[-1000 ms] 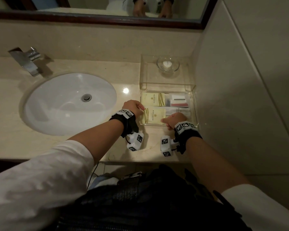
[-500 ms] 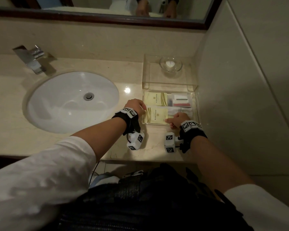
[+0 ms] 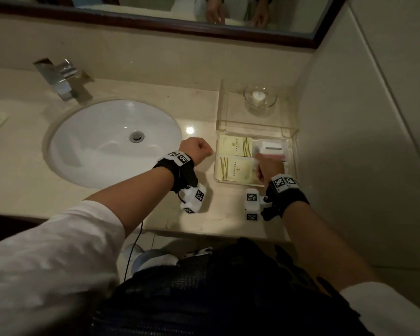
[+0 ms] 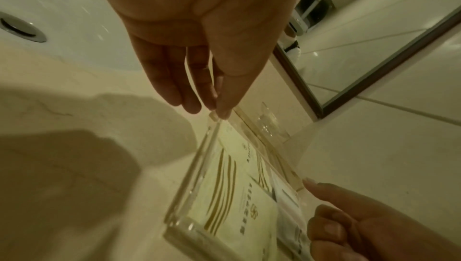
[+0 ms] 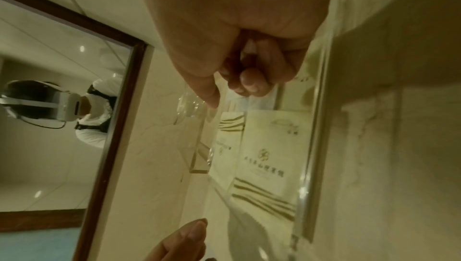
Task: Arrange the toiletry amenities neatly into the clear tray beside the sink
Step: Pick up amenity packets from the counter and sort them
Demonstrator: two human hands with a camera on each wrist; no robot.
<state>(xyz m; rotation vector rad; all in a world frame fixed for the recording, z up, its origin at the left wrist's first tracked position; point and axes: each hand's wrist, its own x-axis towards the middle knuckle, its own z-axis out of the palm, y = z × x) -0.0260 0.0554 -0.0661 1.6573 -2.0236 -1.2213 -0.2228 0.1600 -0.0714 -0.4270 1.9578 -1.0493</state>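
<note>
The clear tray [image 3: 216, 163] sits right of the sink against the side wall. In it lie two cream sachets with gold stripes [image 3: 235, 146] [image 3: 232, 169] on the left and white packets [image 3: 273, 149] on the right. My left hand [image 3: 197, 151] is just outside the tray's left wall; in the left wrist view its fingers hang fairly straight and the thumb tip touches the tray's far left corner [image 4: 214, 116]. My right hand [image 3: 268, 166] hovers over the tray's near right part, fingers curled [image 5: 249, 83], thumb stretched out, nothing visibly held.
A second clear tray [image 3: 222, 105] behind the first holds a small glass dish [image 3: 260, 95]. The white sink [image 3: 87, 151] and chrome tap [image 3: 58, 80] lie to the left. A tiled wall [image 3: 349, 141] closes the right side, and a mirror [image 3: 155, 6] runs along the back.
My right hand moved from the tray's front edge forward over its right half. My left hand drew slightly away from the near sachet to the tray's left wall.
</note>
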